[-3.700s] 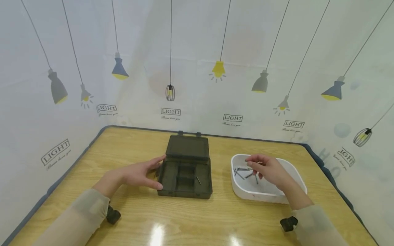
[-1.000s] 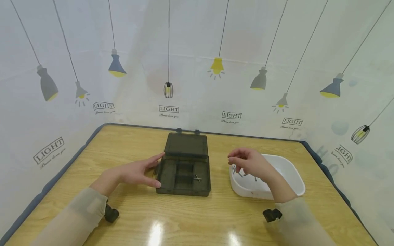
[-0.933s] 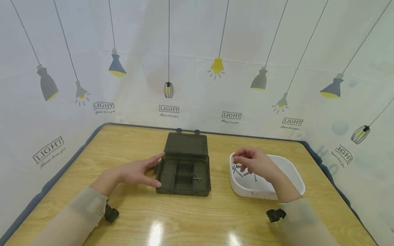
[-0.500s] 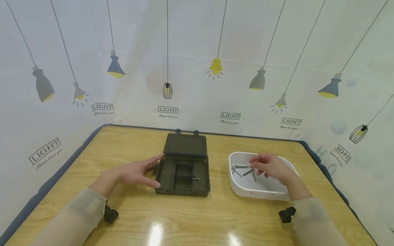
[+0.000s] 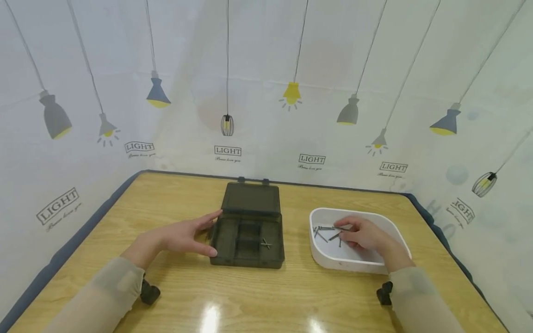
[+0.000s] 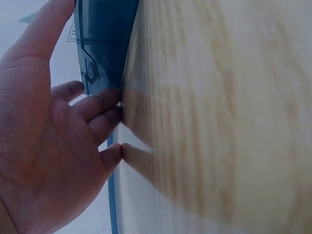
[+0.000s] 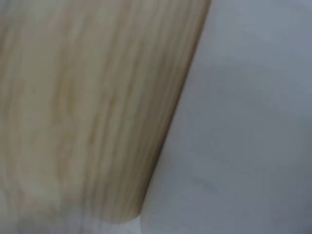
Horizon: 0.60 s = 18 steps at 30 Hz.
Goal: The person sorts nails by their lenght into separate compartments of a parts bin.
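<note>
The table (image 5: 250, 296) has a light wooden top with visible grain. Around its left, back and right sides there stands a pale wall covering (image 5: 266, 55), which looks like cloth. On it are printed hanging lamps in grey, blue and yellow, and below them the word "LIGHT" (image 5: 227, 151). A dark blue border (image 5: 100, 212) follows the table's edge. Two bright reflections (image 5: 211, 317) shine on the wood.

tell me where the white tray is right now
In the head view, the white tray sits on the wooden table, to the right of the open dark box, with the right hand inside it beside thin metal pieces.
</note>
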Available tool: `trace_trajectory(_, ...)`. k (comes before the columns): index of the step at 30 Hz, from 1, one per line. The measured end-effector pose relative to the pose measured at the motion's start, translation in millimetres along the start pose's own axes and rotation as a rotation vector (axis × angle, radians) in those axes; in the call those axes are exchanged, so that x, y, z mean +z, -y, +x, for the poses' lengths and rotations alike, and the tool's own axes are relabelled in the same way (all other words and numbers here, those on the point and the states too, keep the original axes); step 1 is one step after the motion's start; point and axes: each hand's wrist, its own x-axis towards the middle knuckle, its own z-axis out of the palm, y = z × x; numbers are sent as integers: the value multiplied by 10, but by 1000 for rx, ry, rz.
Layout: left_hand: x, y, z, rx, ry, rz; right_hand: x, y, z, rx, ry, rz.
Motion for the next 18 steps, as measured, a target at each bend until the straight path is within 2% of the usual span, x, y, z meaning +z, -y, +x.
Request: trace_trajectory(18, 14, 1, 1, -9, 4, 3, 65, 2, -3, 6, -27, -26)
